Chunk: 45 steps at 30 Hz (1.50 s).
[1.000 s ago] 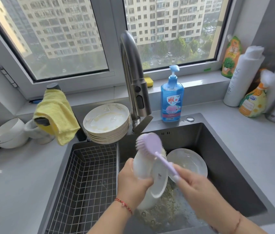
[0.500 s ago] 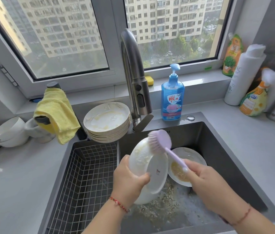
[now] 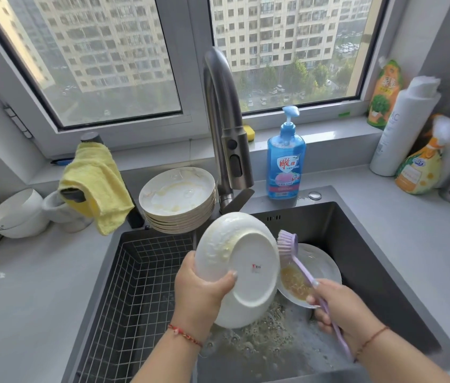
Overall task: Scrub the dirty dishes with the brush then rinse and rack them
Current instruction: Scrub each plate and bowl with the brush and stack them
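Plate bottom-up over the soapy dark sink (image 3: 370, 244)

Left hand (image 3: 204, 294) grips a white ceramic plate (image 3: 240, 266) by its rim, underside toward the camera, with a tiny red maker's mark too small to read. Right hand (image 3: 339, 308) is wrapped round the lilac plastic dish brush (image 3: 298, 261), bristles at the plate's edge. The blue pump bottle (image 3: 286, 164) has red Chinese lettering.

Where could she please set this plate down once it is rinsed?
The wire rack in the left basin looks bare, as does the counter left of it. The right basin is crowded: a dirty dish and suds. The plate stack fills the back ledge.
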{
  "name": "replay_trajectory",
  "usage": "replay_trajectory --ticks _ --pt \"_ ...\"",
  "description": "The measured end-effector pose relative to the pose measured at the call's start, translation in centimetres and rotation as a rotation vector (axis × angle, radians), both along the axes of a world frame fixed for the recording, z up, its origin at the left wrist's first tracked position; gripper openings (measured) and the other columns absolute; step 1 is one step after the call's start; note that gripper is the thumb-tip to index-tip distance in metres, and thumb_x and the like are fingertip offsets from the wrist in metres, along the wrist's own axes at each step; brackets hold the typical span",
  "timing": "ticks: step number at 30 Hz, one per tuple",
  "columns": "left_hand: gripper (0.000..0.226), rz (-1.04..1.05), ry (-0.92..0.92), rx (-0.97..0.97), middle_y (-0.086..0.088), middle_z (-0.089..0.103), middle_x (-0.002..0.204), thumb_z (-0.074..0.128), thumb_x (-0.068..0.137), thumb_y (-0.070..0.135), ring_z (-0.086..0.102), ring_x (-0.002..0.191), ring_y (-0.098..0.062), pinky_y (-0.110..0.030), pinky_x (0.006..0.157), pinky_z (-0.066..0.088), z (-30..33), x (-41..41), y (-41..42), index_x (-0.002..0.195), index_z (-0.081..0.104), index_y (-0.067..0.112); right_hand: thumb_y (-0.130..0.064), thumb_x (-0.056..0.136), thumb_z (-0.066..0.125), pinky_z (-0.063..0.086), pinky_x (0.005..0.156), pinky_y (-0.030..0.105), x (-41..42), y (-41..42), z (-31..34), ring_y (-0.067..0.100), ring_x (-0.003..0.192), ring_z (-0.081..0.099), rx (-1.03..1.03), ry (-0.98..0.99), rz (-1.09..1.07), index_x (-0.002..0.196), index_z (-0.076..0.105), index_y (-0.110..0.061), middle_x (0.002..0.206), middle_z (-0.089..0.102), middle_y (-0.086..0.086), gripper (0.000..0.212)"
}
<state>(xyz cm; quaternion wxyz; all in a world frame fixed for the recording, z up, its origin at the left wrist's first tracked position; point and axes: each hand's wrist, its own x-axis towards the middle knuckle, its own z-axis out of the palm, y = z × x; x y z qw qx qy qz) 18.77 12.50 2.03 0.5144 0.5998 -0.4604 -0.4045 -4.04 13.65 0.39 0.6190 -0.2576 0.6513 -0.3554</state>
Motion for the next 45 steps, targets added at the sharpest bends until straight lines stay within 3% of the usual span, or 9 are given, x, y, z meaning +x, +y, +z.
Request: replay_trajectory --ticks 3,11,20,24,27,32,37,41,45 --pt "0.060 0.035 0.206 0.003 -0.006 0.072 0.092 0.089 0.047 0.015 0.072 0.085 -0.025 -0.039 0.070 0.061 0.1 -0.6 0.0 0.100 0.061 0.014 -0.038 0.091 0.059 0.028 0.031 0.016 1.7 0.0 -1.0 0.008 0.034 0.026 0.005 -0.188 -0.066 0.107 0.056 -0.011 0.089 0.069 0.012 0.031" --pt "0.086 -0.094 0.465 -0.015 -0.007 0.071 0.112 0.091 0.046 0.016 0.070 0.103 -0.028 -0.048 0.083 0.058 0.0 -1.0 0.5 0.123 0.056 0.017 -0.035 0.066 0.078 0.028 0.031 0.017 2.7 -0.4 -0.8 0.007 0.037 0.026 -0.109 -0.299 -0.100 0.115 0.052 -0.010 0.063 0.049 0.003 0.060" --pt "0.078 -0.317 -0.041 0.125 -0.011 0.070 0.103 0.093 0.038 0.042 0.072 0.090 -0.026 -0.047 0.077 0.061 1.8 1.6 -1.1 0.102 0.059 0.012 -0.033 0.058 0.087 0.037 0.039 0.025 -0.9 -1.8 2.7 0.016 0.048 0.049 -0.244 0.072 0.304 0.118 0.048 -0.019 0.096 0.062 0.021 0.073" --pt "0.078 -0.464 -0.191 0.167 -0.004 0.071 0.102 0.094 0.039 0.044 0.072 0.091 -0.021 -0.044 0.079 0.061 2.8 1.8 -1.4 0.105 0.061 0.017 -0.036 0.055 0.092 0.054 0.061 0.053 -2.0 -2.2 3.0 0.026 0.067 0.060 -0.254 0.205 0.407 0.115 0.049 -0.025 0.100 0.063 0.017 0.075" --pt "0.072 -0.510 -0.272 0.158 0.001 0.071 0.095 0.092 0.039 0.046 0.072 0.086 -0.016 -0.037 0.077 0.061 3.5 1.4 -1.7 0.098 0.063 0.019 -0.038 0.052 0.091 0.048 0.082 0.067 -2.4 -2.2 3.4 0.044 0.095 0.063 -0.282 0.232 0.443 0.112 0.051 -0.031 0.107 0.063 0.014 0.072" --pt "0.047 -0.615 -0.490 0.090 0.001 0.068 0.086 0.088 0.053 0.032 0.067 0.078 -0.014 -0.031 0.069 0.058 4.1 0.3 -1.5 0.087 0.061 0.014 -0.031 0.060 0.087 0.055 0.085 0.044 -1.7 -2.1 4.0 0.017 0.094 0.064 -0.409 0.451 0.582 0.110 0.049 -0.034 0.102 0.062 -0.005 0.062" --pt "0.041 -0.434 -0.494 0.029 0.001 0.065 0.085 0.089 0.060 0.027 0.064 0.078 -0.015 -0.035 0.069 0.058 3.0 0.1 -1.1 0.086 0.060 0.015 -0.027 0.081 0.074 0.046 0.060 0.022 -1.2 -1.9 3.6 0.008 0.079 0.061 -0.437 0.470 0.255 0.117 0.055 -0.034 0.098 0.064 -0.009 0.041" --pt "0.039 -0.257 -0.449 0.030 0.002 0.065 0.086 0.090 0.062 0.021 0.065 0.080 -0.015 -0.031 0.068 0.059 2.7 0.7 -1.1 0.086 0.060 0.016 -0.023 0.099 0.046 0.030 0.039 0.022 -1.8 -0.6 2.2 0.012 0.041 0.036 -0.266 0.384 0.108 0.123 0.058 -0.032 0.071 0.064 0.006 0.029" --pt "0.038 -0.183 -0.459 0.024 0.003 0.064 0.083 0.090 0.062 0.019 0.062 0.076 -0.011 -0.026 0.064 0.055 2.7 0.6 -1.0 0.084 0.058 0.016 -0.020 0.101 0.038 0.027 0.040 0.022 -0.3 0.7 2.1 0.012 0.040 0.029 -0.244 0.361 0.185 0.114 0.056 -0.053 0.058 0.044 0.004 0.040"
